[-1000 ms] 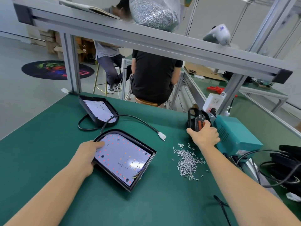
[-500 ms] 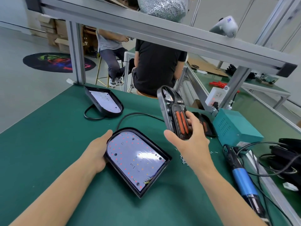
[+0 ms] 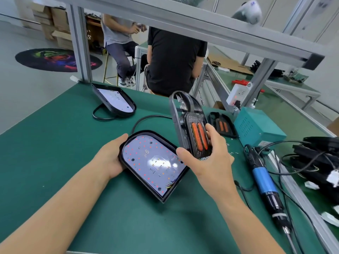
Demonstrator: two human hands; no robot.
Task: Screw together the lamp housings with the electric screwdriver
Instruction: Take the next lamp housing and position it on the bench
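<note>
Two hands: I see my left hand (image 3: pixel 110 160) gripping the rim of the black D-shaped lamp housing with the white LED board (image 3: pixel 152 165), tilted on the green mat (image 3: pixel 55 143).
Right hand (image 3: pixel 207 162): fingers curled round the black lamp cover with two orange strips (image 3: pixel 190 129), held upright just above that housing.
Housings: two; the second LED housing (image 3: pixel 115 101) sits far left.
Covers: two; the second cover (image 3: pixel 222 126) lies beside the teal power box (image 3: pixel 256 125).
Screwdrivers: one blue-and-black electric screwdriver (image 3: pixel 264 186), lying at the right, untouched.
</note>
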